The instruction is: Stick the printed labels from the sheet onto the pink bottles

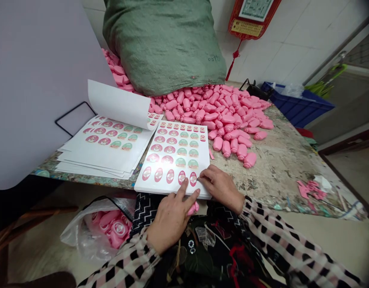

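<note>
A stack of sticker sheets (145,182) lies at the table's front edge, printed with round, arched and oval labels in pink and green. My left hand (172,216) rests on its lower edge, two fingers stretched onto the paper near the oval stickers. A small pink plastic bottle (193,209) is tucked under that palm, mostly hidden by the fingers. With thumb and forefinger pinched together, my right hand (219,184) is at the right edge of the last oval sticker (193,179) in the bottom row.
Pink bottles (214,106) are heaped behind the sheets, below a green sack (163,48). More sheets (112,160) lie to the left, one curling up. A plastic bag (82,232) of labelled bottles sits below. A blue crate (304,106) and pink scraps (312,190) are at right.
</note>
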